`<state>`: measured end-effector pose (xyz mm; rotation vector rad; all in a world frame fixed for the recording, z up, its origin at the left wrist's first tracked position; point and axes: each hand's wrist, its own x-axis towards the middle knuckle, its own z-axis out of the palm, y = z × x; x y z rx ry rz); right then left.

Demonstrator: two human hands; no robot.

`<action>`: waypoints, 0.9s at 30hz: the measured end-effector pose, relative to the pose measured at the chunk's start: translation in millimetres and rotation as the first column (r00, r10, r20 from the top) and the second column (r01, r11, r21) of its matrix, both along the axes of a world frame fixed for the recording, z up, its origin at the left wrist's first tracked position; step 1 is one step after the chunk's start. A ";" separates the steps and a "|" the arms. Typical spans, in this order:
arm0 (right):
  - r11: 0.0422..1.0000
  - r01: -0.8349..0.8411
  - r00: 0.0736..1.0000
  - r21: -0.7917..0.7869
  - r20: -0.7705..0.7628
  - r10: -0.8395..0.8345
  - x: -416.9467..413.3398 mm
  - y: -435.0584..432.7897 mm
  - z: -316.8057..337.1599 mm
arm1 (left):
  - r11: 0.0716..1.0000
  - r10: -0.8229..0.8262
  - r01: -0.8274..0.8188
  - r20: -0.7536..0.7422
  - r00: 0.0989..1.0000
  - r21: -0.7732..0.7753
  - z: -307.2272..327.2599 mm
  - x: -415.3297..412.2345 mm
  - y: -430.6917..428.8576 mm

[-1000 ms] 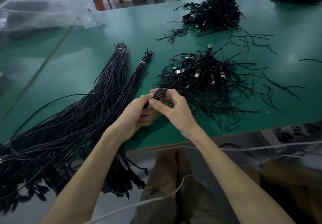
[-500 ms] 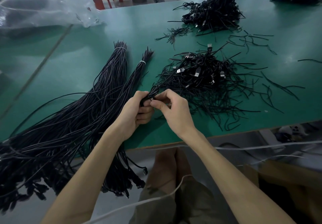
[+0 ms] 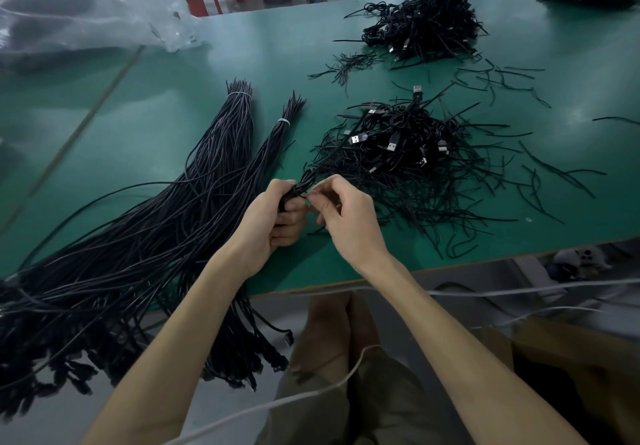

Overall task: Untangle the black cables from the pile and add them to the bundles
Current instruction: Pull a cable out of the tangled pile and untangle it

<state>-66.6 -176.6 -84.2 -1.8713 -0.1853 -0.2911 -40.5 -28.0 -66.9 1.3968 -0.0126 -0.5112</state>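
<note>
The left grip [image 3: 273, 222] is wrapped tight round a short clump of held cables [image 3: 300, 186], thumb over the top, with the clump's ends poking out toward the pile [image 3: 408, 153]. The right grip [image 3: 349, 219] has changed most. A second ago its fingers lay over the clump; now they have lifted off, and only thumb and forefinger pinch at the clump's near side. They are probably nipping a single strand, though the tips are too small to be sure. Both hands have also drifted a little away from the pile, toward the tied bundles [image 3: 207, 181] that lie on the pile's left.

The clump sits just off the pile's near-left edge, above the table [image 3: 166, 108], and thin strands run from it back into the tangle. My reading is that these cables are nearly worked loose and the left hand is collecting them while the right picks them straight. They still have to be carried leftward, clear of the pile, and laid on a bundle. A second heap [image 3: 426, 25] waits beyond the pile.
</note>
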 end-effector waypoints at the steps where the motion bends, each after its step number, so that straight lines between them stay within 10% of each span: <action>1: 1.000 -0.004 1.000 -0.007 0.005 0.004 -0.3 -0.2 0.1 | 1.000 0.005 -0.005 0.000 1.000 -0.003 0.1 0.0 0.3; 18: 0.944 -0.071 0.995 -0.321 0.045 0.091 -10.0 5.8 7.7 | 0.999 0.040 -0.041 0.052 0.998 0.017 -2.9 -1.4 3.5; 27: 0.973 -0.119 0.992 -0.198 0.017 0.125 -7.9 3.4 4.0 | 1.000 0.026 -0.026 0.064 0.998 0.007 -3.9 -1.2 3.4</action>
